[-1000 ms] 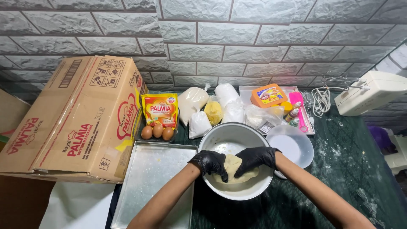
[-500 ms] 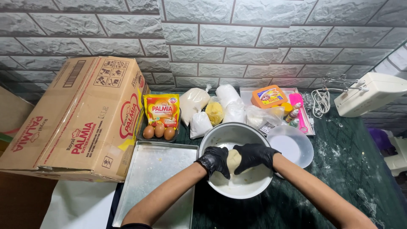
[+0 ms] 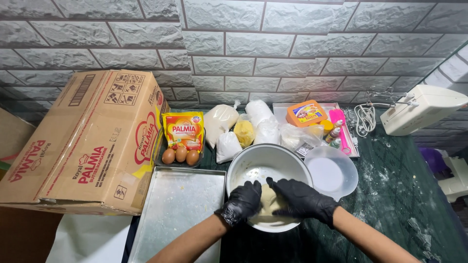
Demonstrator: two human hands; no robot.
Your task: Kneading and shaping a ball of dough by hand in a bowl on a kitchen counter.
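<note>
Both my hands wear black gloves and are cupped around a lump of pale yellow dough (image 3: 268, 200) inside a round metal bowl (image 3: 269, 163). My left hand (image 3: 242, 202) presses the dough from the left and my right hand (image 3: 302, 199) from the right. The bowl stands on a dark green, flour-dusted table (image 3: 399, 195). A flat metal baking tray (image 3: 178, 209) lies just left of the bowl.
A large cardboard box (image 3: 87, 141) lies at the left. Behind the bowl are three eggs (image 3: 180, 156), a yellow sachet (image 3: 183, 130), several bags of powder (image 3: 229, 131), an orange tub (image 3: 306, 113) and a clear plastic bowl (image 3: 331, 171). A white hand mixer (image 3: 424, 109) sits at the right.
My hands have kept working the dough in the bowl, shifting slightly toward its near rim. The view has tilted a little; nothing else has moved.
</note>
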